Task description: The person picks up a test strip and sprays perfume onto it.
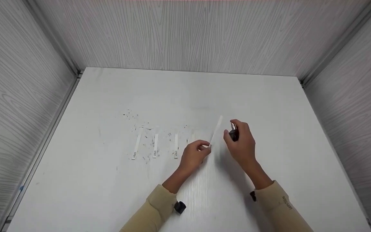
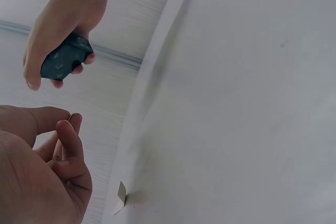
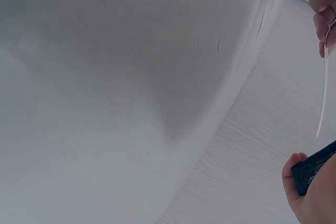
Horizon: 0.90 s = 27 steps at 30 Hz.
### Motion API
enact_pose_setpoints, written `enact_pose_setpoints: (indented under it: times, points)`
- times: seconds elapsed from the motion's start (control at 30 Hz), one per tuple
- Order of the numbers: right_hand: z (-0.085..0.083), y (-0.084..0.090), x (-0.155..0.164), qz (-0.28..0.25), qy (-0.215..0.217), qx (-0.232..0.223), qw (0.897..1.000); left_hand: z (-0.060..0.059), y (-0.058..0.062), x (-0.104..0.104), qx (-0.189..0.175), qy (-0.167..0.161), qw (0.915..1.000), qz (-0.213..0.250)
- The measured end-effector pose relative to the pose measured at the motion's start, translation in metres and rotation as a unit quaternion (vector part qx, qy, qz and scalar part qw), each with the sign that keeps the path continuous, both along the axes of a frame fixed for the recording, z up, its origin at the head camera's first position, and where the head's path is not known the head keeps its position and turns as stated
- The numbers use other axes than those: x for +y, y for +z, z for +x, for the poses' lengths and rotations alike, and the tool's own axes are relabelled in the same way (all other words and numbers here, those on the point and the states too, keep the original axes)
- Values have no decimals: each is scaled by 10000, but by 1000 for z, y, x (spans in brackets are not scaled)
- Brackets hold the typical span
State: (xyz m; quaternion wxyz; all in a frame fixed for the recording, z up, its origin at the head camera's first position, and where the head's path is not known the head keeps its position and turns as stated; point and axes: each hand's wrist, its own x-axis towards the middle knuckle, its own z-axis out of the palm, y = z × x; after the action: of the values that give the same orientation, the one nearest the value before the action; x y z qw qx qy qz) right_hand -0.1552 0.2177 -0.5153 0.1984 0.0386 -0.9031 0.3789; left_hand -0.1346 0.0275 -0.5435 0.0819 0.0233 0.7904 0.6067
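Observation:
In the head view my left hand (image 1: 192,156) pinches the lower, printed end of a white paper strip (image 1: 217,129) between thumb and fingertips. The strip slants up and to the right, above the table. Just right of it, my right hand (image 1: 244,145) grips a small dark spray bottle (image 1: 234,134) with a silvery top, index finger over that top. In the left wrist view the dark bottle (image 2: 67,57) shows between thumb and fingers, above my left fingertips. The right wrist view shows the thin strip (image 3: 323,95) edge-on, its free end pointing toward the bottle (image 3: 310,170).
Several similar white strips lie on the table left of my left hand, one at the far left (image 1: 137,143), others beside it (image 1: 155,145). Small dark specks (image 1: 130,114) are scattered around them. Wood-grained panels (image 1: 185,35) enclose the white table (image 1: 269,96) at back and sides.

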Motion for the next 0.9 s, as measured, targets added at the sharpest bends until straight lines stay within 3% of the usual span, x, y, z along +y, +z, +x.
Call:
enact_pose_setpoints:
  times: [0.37,0.9]
  points:
    - [-14,-3,0,204,-127,184,9995,5,-1,2,200,-115,9991,-356]
    - [-13,-3,2,333,-277,305,9986,11,6,1,318,-107,9974,-637]
